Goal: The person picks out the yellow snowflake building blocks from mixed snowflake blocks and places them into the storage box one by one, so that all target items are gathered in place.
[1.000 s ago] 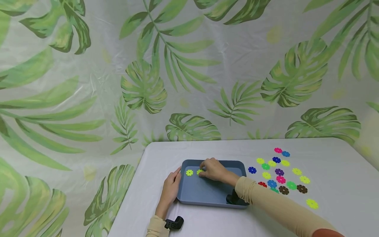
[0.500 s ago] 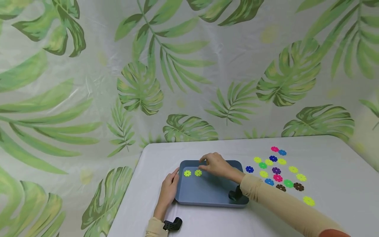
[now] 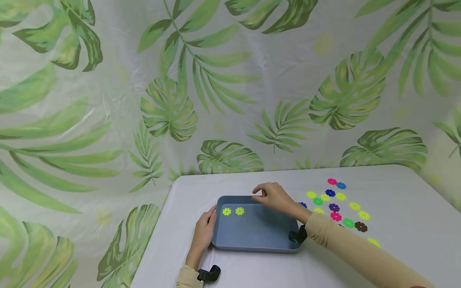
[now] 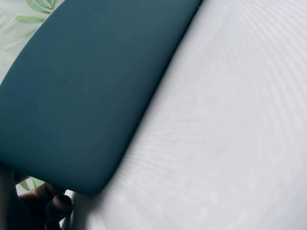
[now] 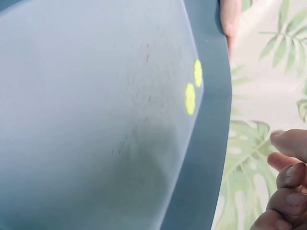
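My left hand holds the left side of a blue-grey tray; in the left wrist view some fingers show bent by the tray's corner. Inside the tray, near its far left corner, two yellow flower-shaped discs lie flat side by side. Over the far rim is my right hand, index finger and thumb apart, nothing between them. The right wrist view shows its fingers loosely bent, beyond the tray's edge.
Several flower-shaped discs, among them a purple disc and a brown disc, lie scattered on the white table right of the tray. The right forearm hides some of them. A leaf-patterned curtain hangs behind the table.
My right hand has let go of the second yellow disc, lifted and moved right and away from it. That disc now lies fully in view. My left hand stays at the tray's side.
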The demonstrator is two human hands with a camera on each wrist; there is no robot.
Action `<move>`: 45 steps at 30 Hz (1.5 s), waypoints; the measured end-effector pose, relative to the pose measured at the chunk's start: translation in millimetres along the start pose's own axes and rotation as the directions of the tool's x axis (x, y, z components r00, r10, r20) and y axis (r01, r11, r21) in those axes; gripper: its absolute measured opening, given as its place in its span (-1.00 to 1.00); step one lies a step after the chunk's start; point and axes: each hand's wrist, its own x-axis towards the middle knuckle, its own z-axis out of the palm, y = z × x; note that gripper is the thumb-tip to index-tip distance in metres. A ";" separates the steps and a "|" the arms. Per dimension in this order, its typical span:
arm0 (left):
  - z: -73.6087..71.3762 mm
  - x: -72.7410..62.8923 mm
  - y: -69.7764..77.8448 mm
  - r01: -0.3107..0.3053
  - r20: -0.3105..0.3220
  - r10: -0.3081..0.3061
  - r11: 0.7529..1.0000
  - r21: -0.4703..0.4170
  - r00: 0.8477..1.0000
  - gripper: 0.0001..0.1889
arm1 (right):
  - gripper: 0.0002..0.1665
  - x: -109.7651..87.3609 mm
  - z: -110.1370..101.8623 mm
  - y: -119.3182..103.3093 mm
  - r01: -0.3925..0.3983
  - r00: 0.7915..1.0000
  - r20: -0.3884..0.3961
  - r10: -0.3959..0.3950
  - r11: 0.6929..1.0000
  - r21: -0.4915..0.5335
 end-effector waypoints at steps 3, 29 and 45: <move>-0.3 0.0 0.5 0.007 0.006 -0.007 1.000 0.001 1.000 -0.58 | -0.80 -2.9 -6.5 4.2 -0.017 1.000 -0.010 0.017 1.000 0.004; 0.9 0.7 0.9 0.010 0.017 -0.010 1.000 -0.007 1.000 -0.57 | -0.71 -43.9 -62.2 53.4 -0.211 0.970 -0.125 0.210 0.977 0.002; 0.0 -0.9 1.0 0.011 0.019 -0.011 1.000 -0.003 1.000 -0.54 | -0.66 -68.0 -79.0 78.3 -0.266 0.949 -0.173 0.263 0.964 0.006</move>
